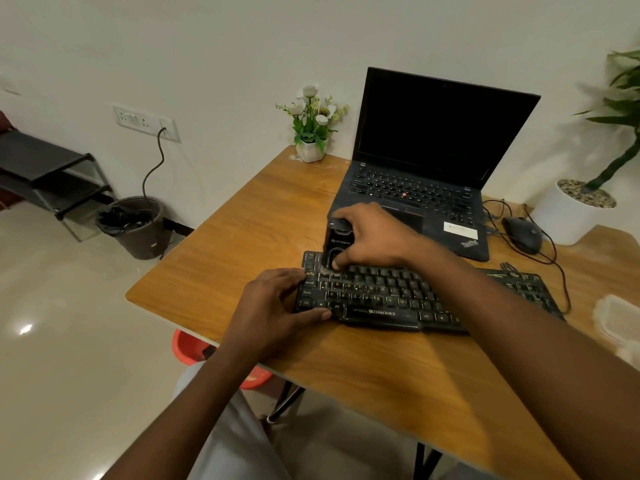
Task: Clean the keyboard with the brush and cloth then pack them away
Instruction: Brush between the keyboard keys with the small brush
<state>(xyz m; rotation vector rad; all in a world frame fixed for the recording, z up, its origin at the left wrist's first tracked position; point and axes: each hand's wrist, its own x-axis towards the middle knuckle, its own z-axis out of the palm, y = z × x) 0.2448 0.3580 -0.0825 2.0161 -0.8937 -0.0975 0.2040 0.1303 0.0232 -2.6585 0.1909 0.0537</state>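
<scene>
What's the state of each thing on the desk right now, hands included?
Right hand: gripping the brush.
Brush: upright, its lower end on the keyboard's top-left keys.
Left hand: resting on the keyboard's left end.
Keyboard: flat on the table.
Laptop: lid open, screen dark.
Mouse: idle beside the laptop.

bare forearms, light grey trousers (221, 441)

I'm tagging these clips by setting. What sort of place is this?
Probably a home office or small workroom. A ThinkPad laptop stands open on a wooden desk against the wall, with a wired mouse and a Zebronics keyboard. A wastebin sits below a wall socket panel.
</scene>
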